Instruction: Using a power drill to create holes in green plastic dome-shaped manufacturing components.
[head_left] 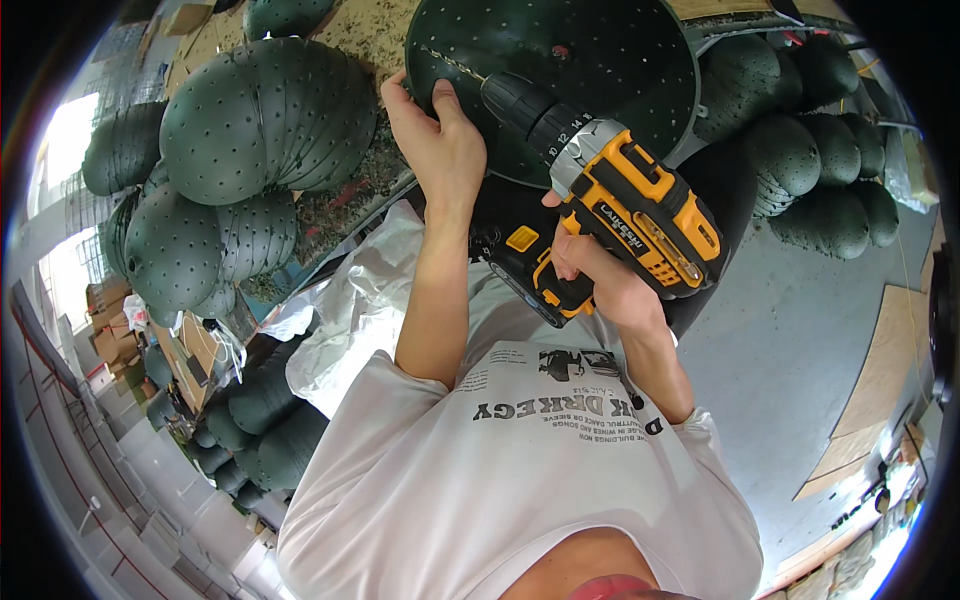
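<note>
My right hand [610,280] is wrapped round the handle of a yellow and black cordless drill [640,205]. A long twist bit [457,67] sticks out of its black chuck, pointing up and left over a dark green plastic bowl-shaped shell [620,65]. Many small holes dot the shell, whose hollow side faces me. With my left hand [445,145] I grip the shell's left rim, thumb inside and fingers towards the outer side, partly hidden. The bit's tip lies close to the inner wall near that hand; I cannot tell whether it touches.
Stacks of perforated green shells [265,120] crowd the left side of the littered worktable [335,215]. More shell stacks [815,160] stand at the right. White plastic sheeting [350,320] hangs beside my left arm. Flattened cardboard [860,400] lies on the grey floor [780,340].
</note>
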